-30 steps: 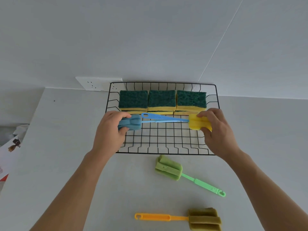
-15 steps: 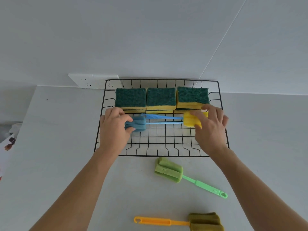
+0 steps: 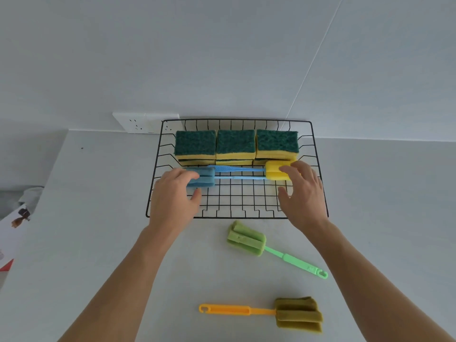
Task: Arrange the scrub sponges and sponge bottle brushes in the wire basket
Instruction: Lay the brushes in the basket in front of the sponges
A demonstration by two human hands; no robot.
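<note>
A black wire basket (image 3: 155,174) stands on the white table against the wall. Three stacks of green-and-yellow scrub sponges (image 3: 235,144) fill its back row. Just in front of them two blue-handled bottle brushes lie side by side, head to tail: one with a blue sponge head (image 3: 203,178) at the left, one with a yellow head (image 3: 275,171) at the right. My left hand (image 3: 172,201) rests its fingertips on the blue head, thumb apart. My right hand (image 3: 302,193) touches the yellow head the same way. On the table lie a green brush (image 3: 246,239) and an orange-handled brush (image 3: 298,314).
A white wall socket (image 3: 145,122) sits behind the basket's left corner. A printed box or paper (image 3: 12,233) lies past the table's left edge. The front half of the basket floor (image 3: 241,201) shows bare wire grid.
Both brushes have come down onto the basket floor against the sponge row. My fingers have loosened from a grip to spread fingertips resting on the heads.
</note>
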